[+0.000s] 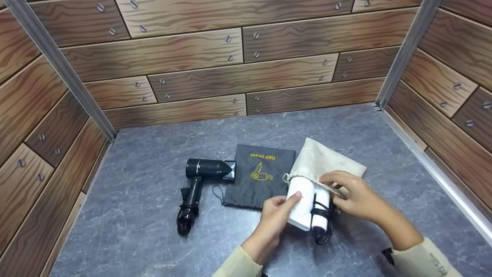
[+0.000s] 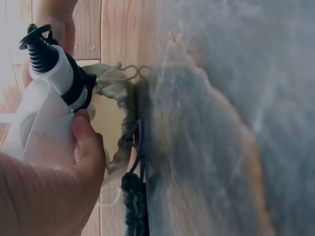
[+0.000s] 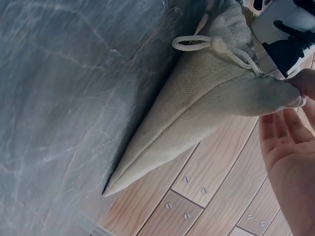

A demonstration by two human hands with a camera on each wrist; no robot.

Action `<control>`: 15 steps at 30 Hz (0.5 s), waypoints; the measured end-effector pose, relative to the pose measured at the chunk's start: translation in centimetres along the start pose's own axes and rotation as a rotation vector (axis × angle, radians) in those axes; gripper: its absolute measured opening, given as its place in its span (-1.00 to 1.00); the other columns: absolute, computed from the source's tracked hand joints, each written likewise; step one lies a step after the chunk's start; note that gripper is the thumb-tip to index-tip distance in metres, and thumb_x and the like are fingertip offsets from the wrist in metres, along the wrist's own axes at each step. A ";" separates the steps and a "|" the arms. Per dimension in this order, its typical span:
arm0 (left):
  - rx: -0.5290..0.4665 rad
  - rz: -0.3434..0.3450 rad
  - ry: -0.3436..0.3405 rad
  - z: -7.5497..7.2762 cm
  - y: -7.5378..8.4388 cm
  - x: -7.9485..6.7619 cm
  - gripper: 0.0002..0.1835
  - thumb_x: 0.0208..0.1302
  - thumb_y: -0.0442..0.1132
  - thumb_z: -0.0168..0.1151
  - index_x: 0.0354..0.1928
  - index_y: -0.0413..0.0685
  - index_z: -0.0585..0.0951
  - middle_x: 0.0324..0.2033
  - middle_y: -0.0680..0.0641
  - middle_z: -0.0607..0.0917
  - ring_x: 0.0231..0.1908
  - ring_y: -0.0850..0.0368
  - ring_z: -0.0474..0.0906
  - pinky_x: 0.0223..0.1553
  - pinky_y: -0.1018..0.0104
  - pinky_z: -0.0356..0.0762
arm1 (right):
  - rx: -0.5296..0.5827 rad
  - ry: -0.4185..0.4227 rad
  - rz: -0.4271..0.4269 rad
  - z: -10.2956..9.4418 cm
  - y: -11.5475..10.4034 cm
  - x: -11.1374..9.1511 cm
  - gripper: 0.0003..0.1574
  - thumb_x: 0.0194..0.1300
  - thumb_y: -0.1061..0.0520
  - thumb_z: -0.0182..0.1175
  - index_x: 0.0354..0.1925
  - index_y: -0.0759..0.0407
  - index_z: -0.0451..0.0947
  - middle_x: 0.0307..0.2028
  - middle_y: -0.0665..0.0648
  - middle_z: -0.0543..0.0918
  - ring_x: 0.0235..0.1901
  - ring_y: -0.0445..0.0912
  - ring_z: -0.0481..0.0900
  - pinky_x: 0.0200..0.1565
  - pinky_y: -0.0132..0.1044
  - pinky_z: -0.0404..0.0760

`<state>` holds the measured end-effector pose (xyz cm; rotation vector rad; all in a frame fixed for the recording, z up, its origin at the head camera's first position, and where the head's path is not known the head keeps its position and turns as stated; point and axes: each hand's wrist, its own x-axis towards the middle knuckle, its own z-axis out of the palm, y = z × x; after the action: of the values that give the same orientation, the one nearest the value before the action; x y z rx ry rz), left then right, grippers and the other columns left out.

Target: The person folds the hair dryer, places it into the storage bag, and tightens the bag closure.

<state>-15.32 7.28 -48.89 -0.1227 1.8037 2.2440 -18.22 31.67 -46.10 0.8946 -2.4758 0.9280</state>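
Observation:
My left hand (image 1: 273,217) grips a white hair dryer (image 1: 300,202), its thumb lying along the body. The handle is folded beside that body, with a black cord (image 1: 322,211) wound around it. The far end of the dryer sits inside the mouth of a beige drawstring bag (image 1: 323,159) and is hidden there. My right hand (image 1: 359,196) pinches the rim of this bag at its right side. In the right wrist view the fabric (image 3: 197,98) tapers to a corner, and a cord loop (image 3: 192,44) hangs at the mouth.
A dark grey drawstring bag (image 1: 246,188) printed "Hair Dryer" lies flat just left of the beige one. Further left, a black hair dryer (image 1: 209,168) rests with its nozzle touching or overlapping that bag's edge. Wood-patterned walls (image 1: 200,84) surround the grey marbled table (image 1: 134,184).

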 end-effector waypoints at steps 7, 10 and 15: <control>-0.020 0.019 0.010 -0.1 0.3 -0.2 -0.55 0.36 0.02 0.42 -0.14 -0.32 0.72 -0.42 -0.07 0.77 -0.47 0.20 0.67 -0.39 0.38 0.64 | -0.096 -0.046 0.081 -0.6 0.0 -0.5 -0.17 -0.20 0.58 0.38 0.09 0.10 0.71 0.01 -0.02 0.76 -0.09 -0.06 0.71 -0.09 -0.11 0.76; -0.054 0.015 0.032 -0.2 0.4 -0.1 -0.56 0.37 0.03 0.41 -0.16 -0.31 0.70 -0.44 -0.06 0.76 -0.49 0.19 0.67 -0.41 0.38 0.63 | -0.093 -0.055 0.107 -0.7 -0.1 -0.6 -0.20 -0.18 0.57 0.42 0.08 0.12 0.71 -0.11 -0.05 0.73 -0.22 -0.17 0.66 -0.20 -0.24 0.75; -0.104 0.010 0.050 -0.2 0.6 0.1 -0.54 0.41 0.03 0.38 -0.08 -0.32 0.67 -0.41 -0.08 0.76 -0.48 0.18 0.69 -0.40 0.37 0.65 | -0.051 0.005 0.089 -0.5 -0.5 -0.7 -0.30 -0.18 0.62 0.40 -0.01 0.22 0.72 -0.33 -0.06 0.64 -0.36 -0.27 0.58 -0.31 -0.40 0.71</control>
<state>-15.59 6.96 -48.37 -0.1914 1.7150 2.3622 -17.32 32.06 -45.83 0.7699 -2.5416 0.8901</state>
